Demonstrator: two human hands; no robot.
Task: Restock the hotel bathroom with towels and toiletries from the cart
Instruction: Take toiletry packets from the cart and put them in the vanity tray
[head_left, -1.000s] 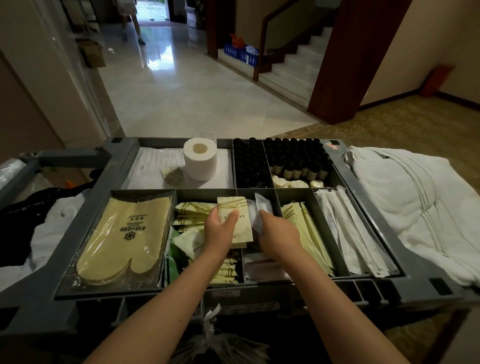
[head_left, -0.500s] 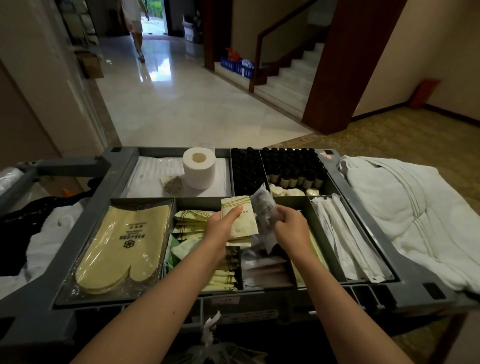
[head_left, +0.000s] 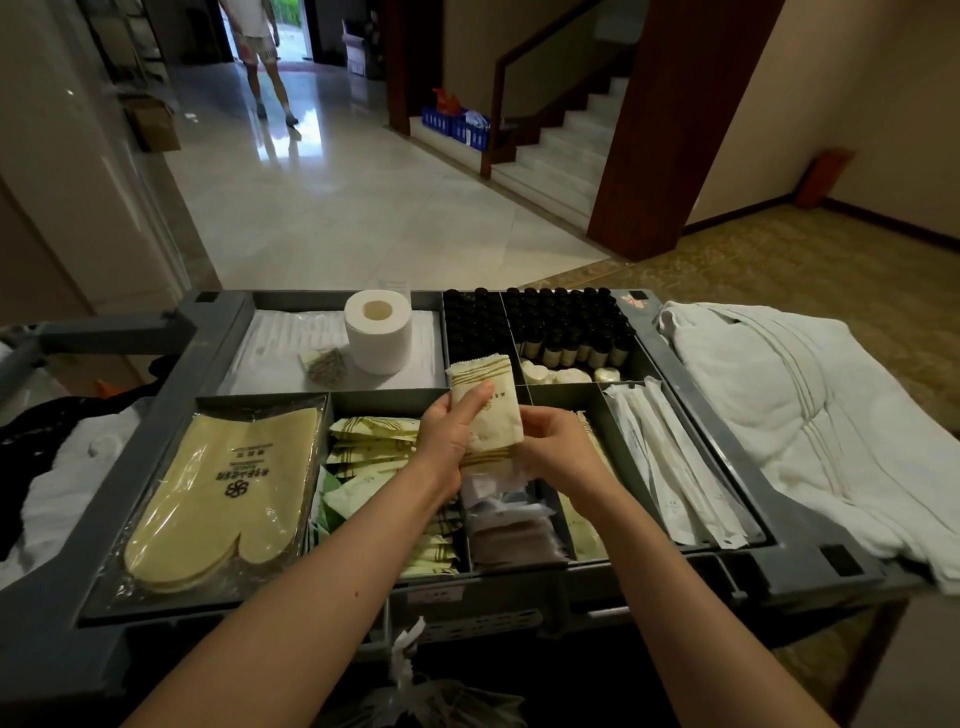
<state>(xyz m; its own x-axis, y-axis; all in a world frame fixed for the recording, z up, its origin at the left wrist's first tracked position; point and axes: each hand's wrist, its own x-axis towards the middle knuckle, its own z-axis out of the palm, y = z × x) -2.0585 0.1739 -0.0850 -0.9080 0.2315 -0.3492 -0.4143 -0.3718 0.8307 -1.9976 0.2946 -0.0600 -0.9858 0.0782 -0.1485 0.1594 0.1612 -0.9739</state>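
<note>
The grey cart tray (head_left: 691, 384) holds compartments of toiletries. My left hand (head_left: 452, 431) grips a small stack of cream sachets with gold stripes (head_left: 488, 400), thumb across the front, held upright above the middle compartments. My right hand (head_left: 556, 447) holds the lower right edge of the same stack, fingers curled behind it. Below lie more striped packets (head_left: 374, 441), clear-wrapped packets (head_left: 509, 525), long white wrapped items (head_left: 670, 467), wrapped slippers (head_left: 228, 493), a toilet roll (head_left: 378, 331) and small black-capped bottles (head_left: 561, 327). White towels (head_left: 810, 426) lie on the cart's right side.
A person (head_left: 260, 47) stands far down the shiny tiled corridor. Stairs (head_left: 566, 140) rise at the back right beside a dark wooden pillar (head_left: 670, 124). Blue crates (head_left: 457, 124) sit at the stair foot. White and dark linen (head_left: 47, 483) lies at the cart's left.
My right hand lifted a clear packet from the compartment and brought it behind the cream sachets; both hands now hold the stack together, slightly higher. The camera tilted up.
</note>
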